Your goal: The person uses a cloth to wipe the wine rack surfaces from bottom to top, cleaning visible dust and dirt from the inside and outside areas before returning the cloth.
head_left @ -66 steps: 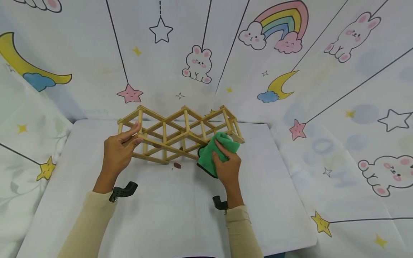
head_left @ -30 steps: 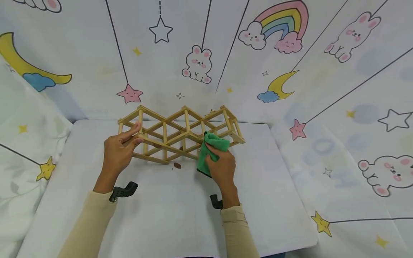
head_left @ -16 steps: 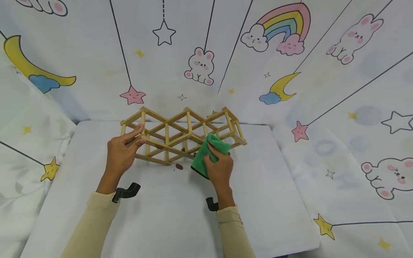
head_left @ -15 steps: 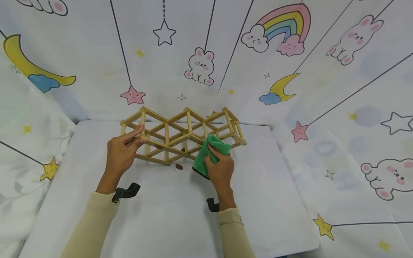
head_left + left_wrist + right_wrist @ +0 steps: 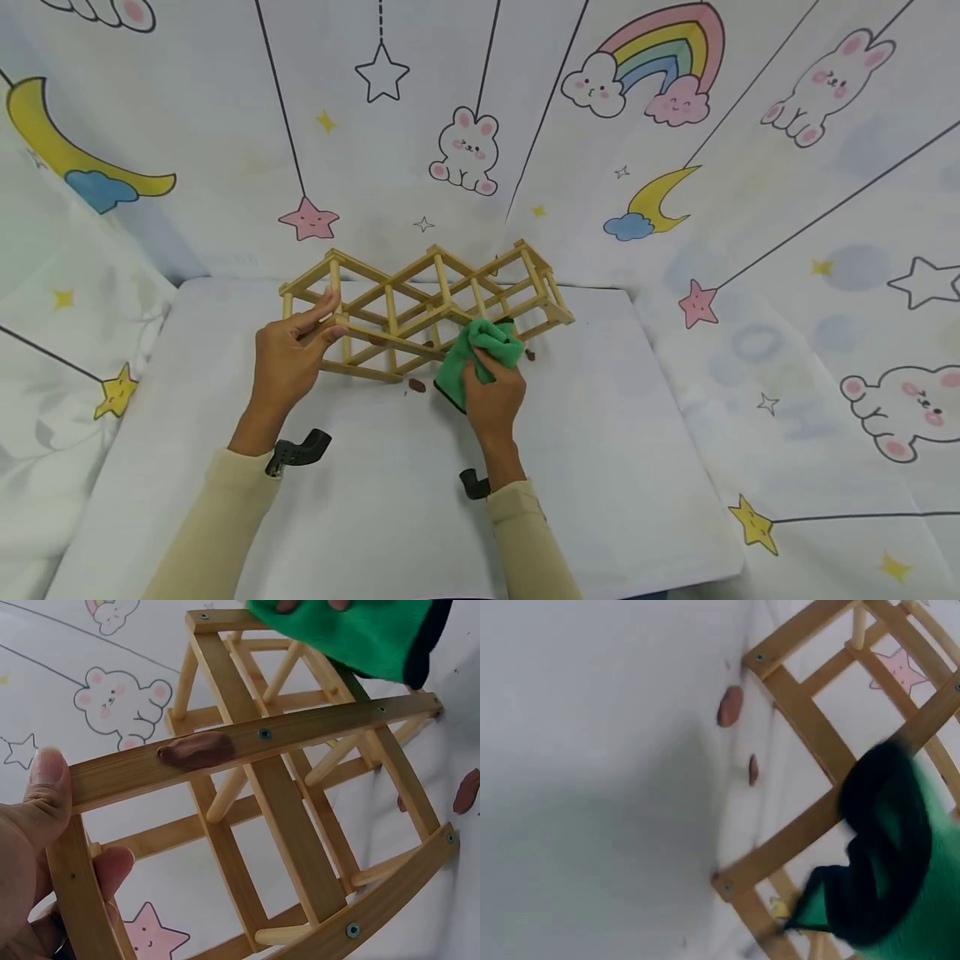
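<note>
A wooden lattice rack [image 5: 442, 287] of crossed slats and round dowels stands at the back of the table. My left hand [image 5: 283, 358] grips its left end, thumb and fingers around a corner in the left wrist view. My right hand [image 5: 495, 396] holds a green cloth [image 5: 457, 371] with dark edging, bunched against the rack's front slats near the middle. The cloth covers part of the slats there. In the left wrist view, a reddish-brown smear [image 5: 196, 750] sticks to a slat between my left hand and the cloth.
Brown lumps lie on the white table [image 5: 375, 500]: one lump [image 5: 417, 385] in front of the rack, another lump [image 5: 530, 355] to the right of the cloth. A cartoon-printed white sheet [image 5: 225, 125] hangs close behind the rack and along both sides.
My right hand has moved left along the rack with the cloth, uncovering a brown lump on the right. The rack has shifted slightly, its right end a little higher. My left hand keeps its grip.
</note>
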Demonstrator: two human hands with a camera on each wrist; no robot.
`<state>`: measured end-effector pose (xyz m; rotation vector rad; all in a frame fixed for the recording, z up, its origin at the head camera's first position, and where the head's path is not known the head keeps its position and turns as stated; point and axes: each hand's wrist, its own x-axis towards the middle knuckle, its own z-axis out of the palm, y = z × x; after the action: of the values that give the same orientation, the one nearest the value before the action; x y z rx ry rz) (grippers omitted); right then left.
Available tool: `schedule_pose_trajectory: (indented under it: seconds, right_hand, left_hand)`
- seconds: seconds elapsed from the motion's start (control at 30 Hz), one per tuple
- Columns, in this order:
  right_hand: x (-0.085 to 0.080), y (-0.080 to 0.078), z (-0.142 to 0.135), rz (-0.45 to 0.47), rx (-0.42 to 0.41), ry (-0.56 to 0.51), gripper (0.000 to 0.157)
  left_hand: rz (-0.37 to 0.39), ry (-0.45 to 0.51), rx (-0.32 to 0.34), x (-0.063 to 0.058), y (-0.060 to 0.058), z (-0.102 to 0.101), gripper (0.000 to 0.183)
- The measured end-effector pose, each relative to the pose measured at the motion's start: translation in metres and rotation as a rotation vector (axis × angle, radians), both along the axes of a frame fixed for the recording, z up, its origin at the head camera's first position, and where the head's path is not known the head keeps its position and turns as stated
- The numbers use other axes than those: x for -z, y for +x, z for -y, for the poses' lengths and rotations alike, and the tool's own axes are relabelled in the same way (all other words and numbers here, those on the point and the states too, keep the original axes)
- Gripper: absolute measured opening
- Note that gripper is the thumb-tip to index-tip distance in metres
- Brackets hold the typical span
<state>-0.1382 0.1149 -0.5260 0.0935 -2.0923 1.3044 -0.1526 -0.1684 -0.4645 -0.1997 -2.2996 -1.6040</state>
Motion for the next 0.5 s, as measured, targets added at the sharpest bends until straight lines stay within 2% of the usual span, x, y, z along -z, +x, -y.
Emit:
schedule_pose_trajectory:
  seconds: [0.1, 0.17, 0.23, 0.3, 0.43, 0.5]
  right_hand:
    - [-0.007, 0.006, 0.008, -0.087, -0.005, -0.045, 0.034]
    - [-0.015, 0.007, 0.020, -0.162, -0.063, -0.051, 0.037]
    - [-0.018, 0.006, 0.033, -0.180, -0.129, -0.046, 0.039]
    - [-0.015, 0.004, 0.045, -0.120, -0.178, -0.010, 0.039]
    - [-0.006, 0.008, 0.054, 0.088, -0.307, 0.027, 0.037]
    - [-0.007, 0.010, 0.054, 0.089, -0.325, 0.000, 0.038]
  left_hand:
    - [-0.007, -0.015, -0.007, -0.003, -0.001, -0.002, 0.052]
    - [-0.005, -0.022, -0.008, -0.003, 0.000, -0.002, 0.052]
    - [-0.003, -0.032, -0.005, -0.003, 0.002, -0.003, 0.052]
    - [-0.007, -0.040, -0.001, -0.001, 0.004, -0.003, 0.050]
    - [-0.024, -0.058, 0.009, 0.000, 0.008, -0.003, 0.049]
    - [-0.028, -0.066, 0.010, 0.001, 0.008, -0.003, 0.048]
